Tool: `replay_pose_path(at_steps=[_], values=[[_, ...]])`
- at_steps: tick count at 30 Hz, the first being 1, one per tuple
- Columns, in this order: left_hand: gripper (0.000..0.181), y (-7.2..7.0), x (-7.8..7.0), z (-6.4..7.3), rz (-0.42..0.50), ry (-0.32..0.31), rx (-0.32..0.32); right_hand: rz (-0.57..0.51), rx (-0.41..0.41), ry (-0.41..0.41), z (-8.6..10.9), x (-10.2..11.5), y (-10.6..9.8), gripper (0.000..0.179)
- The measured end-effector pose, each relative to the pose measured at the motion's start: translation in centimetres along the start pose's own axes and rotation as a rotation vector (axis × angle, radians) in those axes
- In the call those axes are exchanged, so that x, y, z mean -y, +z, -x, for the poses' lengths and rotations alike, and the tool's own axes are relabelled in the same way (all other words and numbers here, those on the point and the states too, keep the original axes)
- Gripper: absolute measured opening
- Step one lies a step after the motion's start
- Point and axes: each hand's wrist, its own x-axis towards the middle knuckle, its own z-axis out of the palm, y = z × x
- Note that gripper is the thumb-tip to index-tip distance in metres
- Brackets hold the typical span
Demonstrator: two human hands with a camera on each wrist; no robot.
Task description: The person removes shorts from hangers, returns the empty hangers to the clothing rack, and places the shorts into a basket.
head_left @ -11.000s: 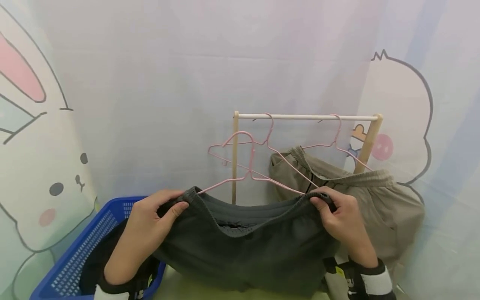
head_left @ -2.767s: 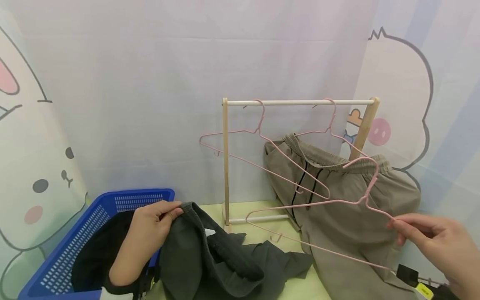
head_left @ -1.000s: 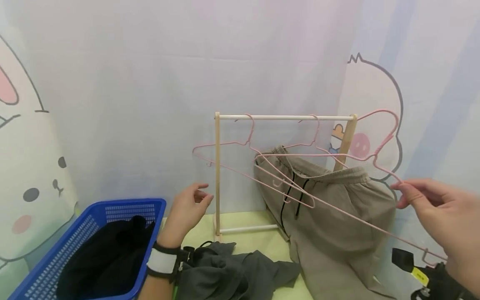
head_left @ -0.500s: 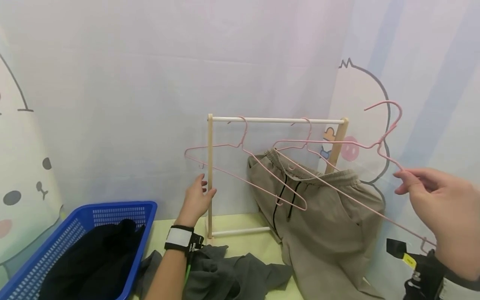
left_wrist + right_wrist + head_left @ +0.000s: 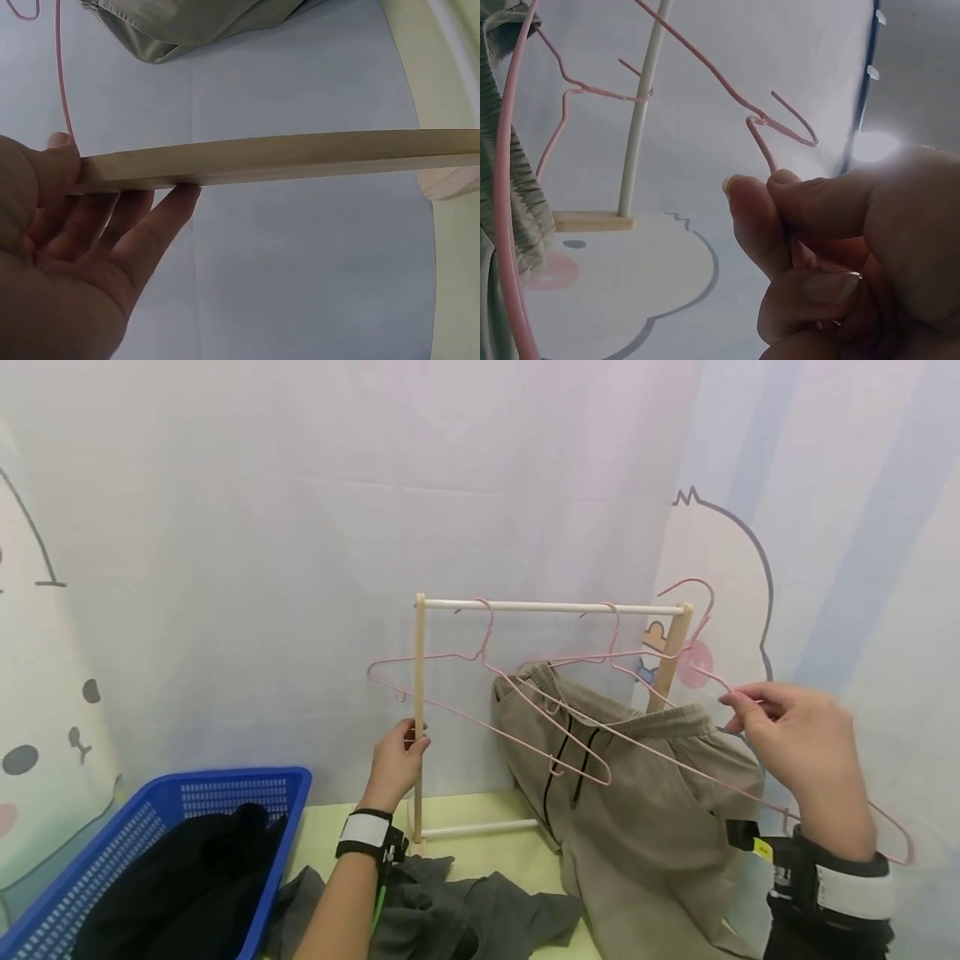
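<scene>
Toward the wooden rack my right hand has carried a bare pink hanger since the last frame, while my left hand now grips the left post, perhaps to steady it. Khaki trousers hang on that rack, beside an unladen second hanger. Dark grey cloth lies crumpled on the tabletop in front, off any hanger. My right fingers pinch the pink hanger by its shoulder; its hook looks clear of the rail, so I alone hold it up.

Wears a black, white-panelled wristband with a green cable below the gripping left hand, and a similar band with a black, yellow-tagged device below the gripping right hand.
</scene>
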Motion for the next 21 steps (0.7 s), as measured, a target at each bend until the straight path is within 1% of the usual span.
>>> replay_pose_path(at_steps=[3, 6, 8, 12, 17, 19, 21], values=[[0.027, 0.0, -0.1, -0.2, 0.003, 0.005, -0.004, -0.004, 0.012, -0.018, -0.3, 0.3, 0.6, 0.032], [0.024, 0.0, -0.2, -0.3, -0.001, -0.005, -0.006, -0.002, 0.001, -0.049, -0.8, 0.9, 1.0, 0.032], [0.023, -0.1, -0.1, -0.2, -0.011, -0.007, -0.006, -0.007, -0.002, -0.083, -1.4, 1.2, 1.5, 0.029], [0.023, -0.1, -0.2, -0.4, -0.011, -0.023, 0.002, -0.006, 0.022, -0.137, -3.2, 2.1, 2.6, 0.028], [0.023, -0.1, -0.2, -0.6, 0.000, -0.037, 0.011, -0.021, 0.138, -0.133, -6.2, 4.3, 4.7, 0.030], [0.022, -0.1, -0.1, -0.6, 0.001, -0.038, 0.008, -0.047, 0.194, -0.125, -7.1, 5.2, 5.8, 0.030], [0.022, -0.1, 0.0, -0.5, -0.001, -0.036, 0.006, -0.071, 0.230, -0.119, -7.7, 5.7, 7.0, 0.029]])
